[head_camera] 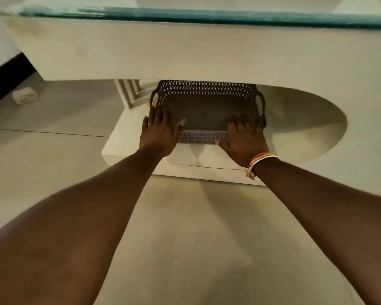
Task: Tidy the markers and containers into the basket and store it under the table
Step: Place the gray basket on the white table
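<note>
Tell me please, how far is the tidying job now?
Done: the grey perforated basket already sits under the glass-topped table, on its white base. In hand: the left hand and right hand touch its near corners. Left: no markers or containers show inside, so the filling looks undone.

Grey perforated plastic basket point(207, 100) looks matt at twelve o'clock, under a glossy green-edged glass tabletop point(207, 17) on smooth cream table apron point(185, 51).
</note>
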{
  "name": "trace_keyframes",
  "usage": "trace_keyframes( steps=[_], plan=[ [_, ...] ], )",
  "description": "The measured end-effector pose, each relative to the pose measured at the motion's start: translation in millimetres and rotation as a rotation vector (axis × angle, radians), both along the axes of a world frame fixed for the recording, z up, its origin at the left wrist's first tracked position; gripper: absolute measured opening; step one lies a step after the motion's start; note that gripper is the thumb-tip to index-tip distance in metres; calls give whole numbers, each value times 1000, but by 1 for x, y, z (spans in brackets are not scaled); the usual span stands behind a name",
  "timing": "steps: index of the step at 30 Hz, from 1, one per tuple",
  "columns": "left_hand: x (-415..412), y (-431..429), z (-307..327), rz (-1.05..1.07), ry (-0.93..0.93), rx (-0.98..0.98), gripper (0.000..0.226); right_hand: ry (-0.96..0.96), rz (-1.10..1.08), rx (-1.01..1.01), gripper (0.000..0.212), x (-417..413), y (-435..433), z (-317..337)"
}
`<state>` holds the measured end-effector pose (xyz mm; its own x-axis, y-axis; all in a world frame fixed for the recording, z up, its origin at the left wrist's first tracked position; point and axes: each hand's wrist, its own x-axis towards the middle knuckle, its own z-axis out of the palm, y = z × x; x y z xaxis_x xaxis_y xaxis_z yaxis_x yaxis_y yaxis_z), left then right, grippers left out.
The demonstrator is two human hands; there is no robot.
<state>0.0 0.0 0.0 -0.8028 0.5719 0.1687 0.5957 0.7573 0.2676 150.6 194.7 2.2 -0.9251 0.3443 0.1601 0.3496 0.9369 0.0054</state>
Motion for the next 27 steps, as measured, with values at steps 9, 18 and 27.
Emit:
trace_keyframes(
  steps=[9, 18, 27],
  plan=[
    [-4, -1, 27, -283, -214, -197, 44, -112, -86, -197, 37, 1, 19, 10],
    [12, -38, 55, -247, -240, -304, 36, -34, -84, -350, 26, 36, -30, 38],
    [124, -136, 154, -185, -529, -437, 31, -258, -110, -525, 21, 136, -112, 137]
  ],
)
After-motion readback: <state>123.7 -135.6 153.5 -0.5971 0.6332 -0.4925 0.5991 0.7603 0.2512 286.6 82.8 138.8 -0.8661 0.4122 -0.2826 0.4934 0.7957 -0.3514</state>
